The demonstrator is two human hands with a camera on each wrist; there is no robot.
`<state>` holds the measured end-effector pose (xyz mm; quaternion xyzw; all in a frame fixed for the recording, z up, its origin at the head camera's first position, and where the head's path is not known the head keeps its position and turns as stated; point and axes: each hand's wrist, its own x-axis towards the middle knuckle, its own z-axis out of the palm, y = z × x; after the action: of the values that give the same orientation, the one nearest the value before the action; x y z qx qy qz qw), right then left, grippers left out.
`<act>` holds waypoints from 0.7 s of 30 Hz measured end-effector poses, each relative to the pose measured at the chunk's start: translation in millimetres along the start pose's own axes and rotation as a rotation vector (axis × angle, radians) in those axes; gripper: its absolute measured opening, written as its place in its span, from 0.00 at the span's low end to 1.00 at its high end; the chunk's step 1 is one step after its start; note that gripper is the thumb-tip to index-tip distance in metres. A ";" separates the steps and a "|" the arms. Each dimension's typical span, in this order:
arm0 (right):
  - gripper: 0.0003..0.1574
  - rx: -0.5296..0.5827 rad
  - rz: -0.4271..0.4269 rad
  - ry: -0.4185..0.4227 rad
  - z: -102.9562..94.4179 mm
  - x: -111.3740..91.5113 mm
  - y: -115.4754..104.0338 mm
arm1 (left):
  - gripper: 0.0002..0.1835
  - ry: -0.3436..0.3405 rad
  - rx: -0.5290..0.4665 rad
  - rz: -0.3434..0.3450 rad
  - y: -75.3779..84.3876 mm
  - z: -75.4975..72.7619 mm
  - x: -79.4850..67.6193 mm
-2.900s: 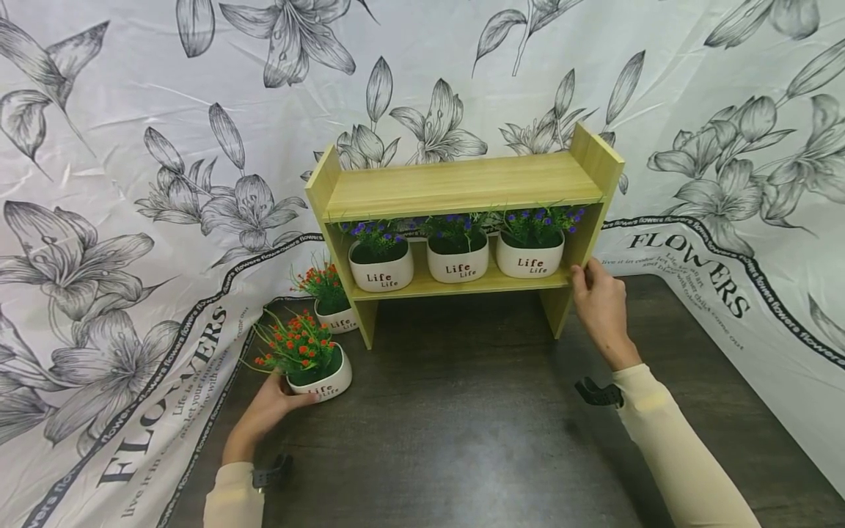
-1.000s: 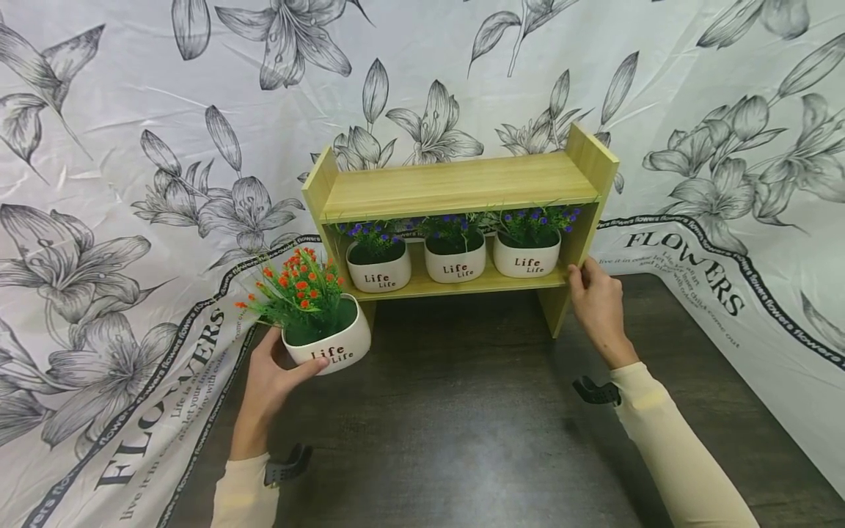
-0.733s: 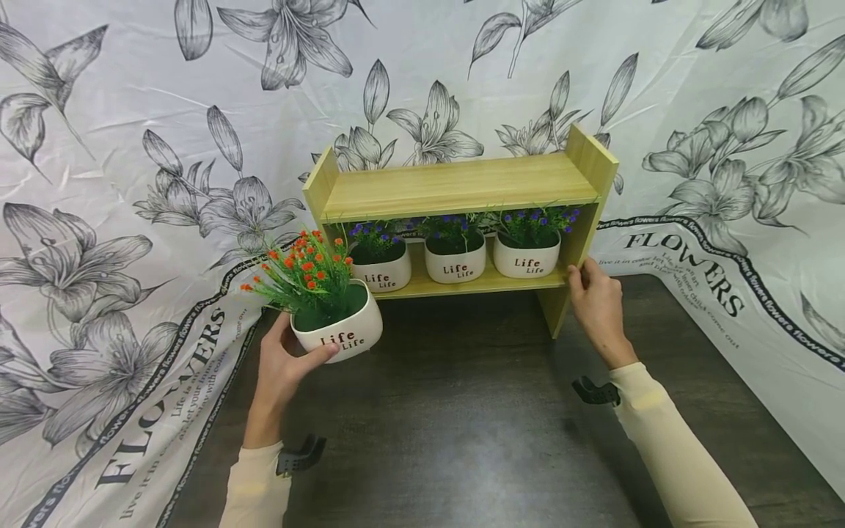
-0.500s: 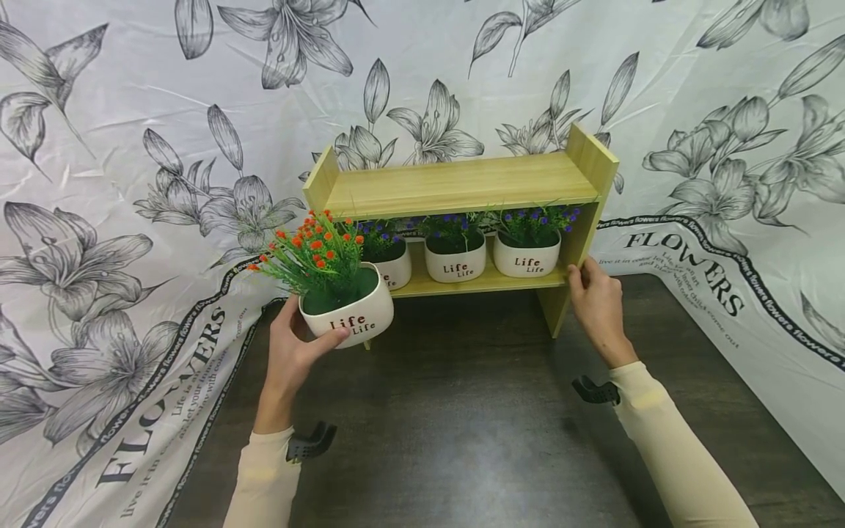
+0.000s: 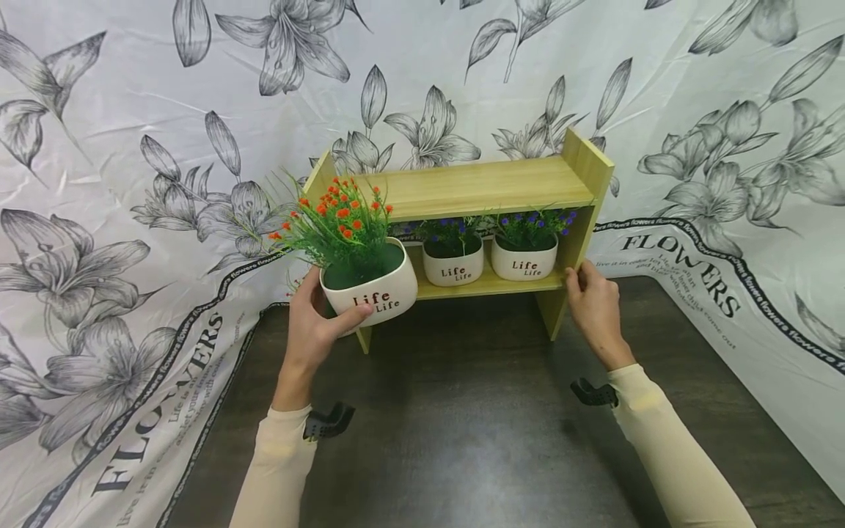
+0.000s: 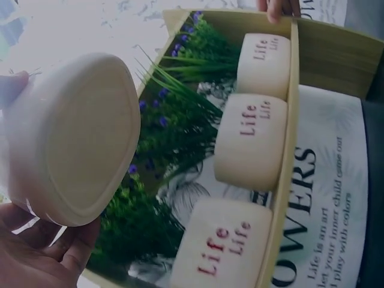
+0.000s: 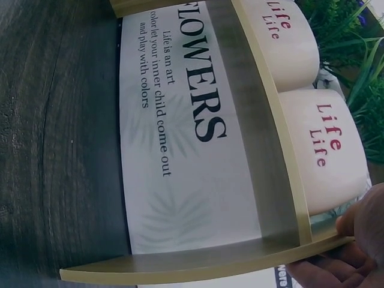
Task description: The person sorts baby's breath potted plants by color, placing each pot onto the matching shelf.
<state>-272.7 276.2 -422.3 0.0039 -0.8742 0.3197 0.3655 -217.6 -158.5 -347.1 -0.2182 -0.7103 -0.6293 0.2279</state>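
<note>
My left hand (image 5: pixel 315 326) grips a white oval flower pot (image 5: pixel 389 293) with orange-red artificial flowers, thumb across its "Life" lettering. Held up in front of the wooden shelf's left end, the pot tilts a little; its pale underside (image 6: pixel 90 144) shows in the left wrist view. With thumb and fingers my right hand (image 5: pixel 594 308) pinches the right side panel of the wooden shelf (image 5: pixel 475 183). On the lower board stand purple-flowered pots: a middle one (image 5: pixel 453 270), a right one (image 5: pixel 524 264), and a left one (image 6: pixel 222 243) hidden in the head view behind the held pot.
Another red-flowered plant (image 5: pixel 290 286) is mostly hidden behind my left hand, left of the shelf. The shelf stands at the back of a dark wooden table (image 5: pixel 462 418), against white floral cloth (image 5: pixel 264 147) on the back and both sides.
My left hand has lifted the red-flowered pot off the table and carried it up and to the right, before the shelf's left end. My right hand has stayed on the side panel.
</note>
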 end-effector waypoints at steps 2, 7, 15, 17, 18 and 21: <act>0.14 0.001 -0.004 -0.006 0.3 -0.7 0.1 | 0.37 -0.010 0.000 0.007 3.3 3.8 4.1; 0.14 0.001 -0.010 0.003 0.1 0.4 -0.2 | 0.38 -0.044 -0.002 0.021 12.6 15.5 18.2; 0.15 -0.003 -0.010 0.004 -0.2 1.3 -1.3 | 0.38 -0.086 -0.028 0.055 24.9 34.8 41.4; 0.14 -0.005 -0.007 0.000 0.1 0.9 -1.2 | 0.37 -0.090 -0.027 0.069 26.5 39.2 46.5; 0.14 -0.005 -0.006 -0.002 0.2 0.8 -1.2 | 0.37 -0.094 -0.026 0.078 27.1 41.2 49.0; 0.14 -0.007 -0.002 -0.006 0.3 0.7 -1.0 | 0.38 -0.108 -0.029 0.099 29.0 47.5 56.3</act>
<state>-273.2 275.4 -421.4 0.0046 -0.8764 0.3164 0.3630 -247.7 -106.7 -295.3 -0.2899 -0.7006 -0.6149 0.2167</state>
